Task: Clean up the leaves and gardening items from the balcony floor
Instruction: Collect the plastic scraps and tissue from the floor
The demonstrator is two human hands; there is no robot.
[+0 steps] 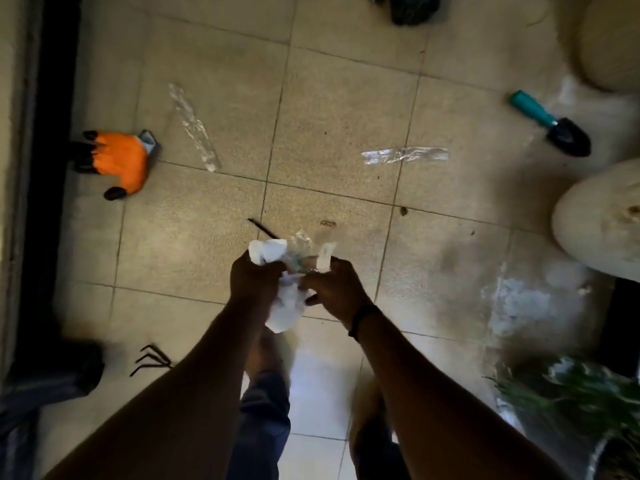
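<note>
Looking straight down at the tiled balcony floor, and I'll place everything off the crumpled wad of white paper and clear wrapper held in the middle of the shot.

Far left of the wad and lower down, a dark bag slumps against the black strip along the wall. Up and left of the wad lies an orange work glove with black fingertips, flat on the tile right beside that strip. Below-left of the wad, just beside the bag, a small black hand rake shows only its bent prongs. Up and left, between the glove and the wad, is a long strip of clear plastic, lying at a slant.

Now the middle. Left hand is closed around the white paper end of the wad, and the right hand is pinched shut on the clear wrapper end (there's a dark band on that wrist). A thin dark stick pokes out past the left hand's knuckles; can't tell whether it's held or on the floor. Both hands are touching the wad, well above the tiles.

Up and right of the wad a second clear plastic strip lies almost level. Further right and higher, a trowel with a teal handle and black blade lies flat. Right of the wad sits a pale round pot, and down-right of it a leafy green plant, blurry.
</note>
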